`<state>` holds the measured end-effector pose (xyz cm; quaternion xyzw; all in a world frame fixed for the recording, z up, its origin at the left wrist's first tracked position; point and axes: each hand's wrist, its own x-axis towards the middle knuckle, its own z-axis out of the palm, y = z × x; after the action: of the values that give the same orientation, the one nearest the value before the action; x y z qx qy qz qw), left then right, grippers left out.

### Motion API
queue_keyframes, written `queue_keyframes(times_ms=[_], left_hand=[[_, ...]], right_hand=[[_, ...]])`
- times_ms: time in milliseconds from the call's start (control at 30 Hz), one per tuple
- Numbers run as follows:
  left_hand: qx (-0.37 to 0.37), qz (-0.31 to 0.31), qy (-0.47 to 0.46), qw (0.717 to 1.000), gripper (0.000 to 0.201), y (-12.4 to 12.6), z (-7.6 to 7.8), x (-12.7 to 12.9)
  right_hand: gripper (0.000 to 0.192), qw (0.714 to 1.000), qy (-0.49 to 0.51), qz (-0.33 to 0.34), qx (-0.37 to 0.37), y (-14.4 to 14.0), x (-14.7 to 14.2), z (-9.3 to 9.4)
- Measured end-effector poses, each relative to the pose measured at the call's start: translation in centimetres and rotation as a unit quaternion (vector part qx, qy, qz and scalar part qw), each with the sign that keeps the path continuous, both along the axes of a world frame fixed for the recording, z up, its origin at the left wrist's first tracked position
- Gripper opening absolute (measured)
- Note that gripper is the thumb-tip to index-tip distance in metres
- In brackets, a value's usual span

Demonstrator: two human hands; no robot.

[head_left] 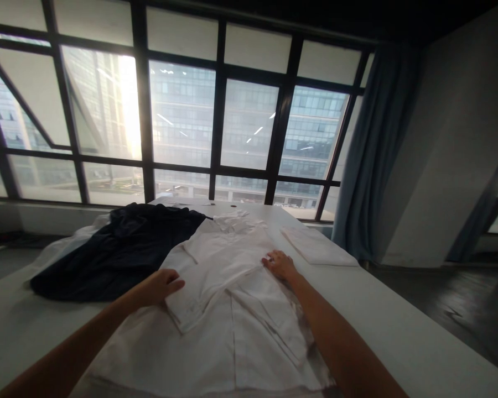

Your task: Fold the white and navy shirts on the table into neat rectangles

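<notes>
While both hands rest on the cloth, the risks read as follows.

Left hand: the left hand [162, 286] lies on the near left edge of the white shirt [224, 287], fingers curled loosely over a folded-in sleeve panel, thumb out; whether it pinches the cloth or only presses it, I cannot tell.

Right hand: the right hand [279, 264] lies flat, fingers together and pressed on the shirt's right side, just past a diagonal crease.

Shirt position: spread lengthwise on the white table [398, 331], collar toward the window [216, 121], hem toward the person.

Crease risk: the cloth looks thin and loose, so a one-sided pull would likely drag the folded panels askew and set a crooked line.

Slip risk: the near hem hangs close to the table edge; a tug toward the body could slide the whole garment off.

Neighbour risk: the dark garment [116, 251] touches the shirt's upper left, so a sweep of the left arm may catch and bunch it.

Folded cloth: a white folded piece [317, 246] sits apart on the right, unlikely to interfere.

Light: glare from the window dims the surface, so small wrinkles could go unseen.
</notes>
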<state>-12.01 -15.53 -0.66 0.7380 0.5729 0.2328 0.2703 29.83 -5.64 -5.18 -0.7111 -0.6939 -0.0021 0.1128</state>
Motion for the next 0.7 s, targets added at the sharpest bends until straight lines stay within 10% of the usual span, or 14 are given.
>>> queue_keyframes(times_ms=[167,333,500,600,700], left_hand=[[-0.161,-0.004,-0.206,0.965,0.069,-1.2,1.9,-0.7],[-0.214,-0.013,-0.086,0.973,0.086,-1.4,2.1,-1.9],[0.095,0.046,0.081,0.991,0.063,-0.8,1.8,-1.1],[0.211,-0.091,0.103,0.968,0.055,-1.4,1.2,0.6],[0.169,-0.266,0.150,0.937,0.058,-2.2,0.2,1.9]], right_hand=[[0.048,1.000,0.007,0.006,0.009,0.0,0.0,-0.1],[0.043,0.999,0.004,0.001,0.052,-0.1,-0.1,-0.1],[0.038,0.999,-0.005,-0.001,0.040,-0.5,-0.4,0.2],[0.041,0.998,-0.021,0.004,0.062,-0.6,-0.7,0.3],[0.050,0.998,-0.023,0.013,0.054,-0.5,-1.1,0.2]])
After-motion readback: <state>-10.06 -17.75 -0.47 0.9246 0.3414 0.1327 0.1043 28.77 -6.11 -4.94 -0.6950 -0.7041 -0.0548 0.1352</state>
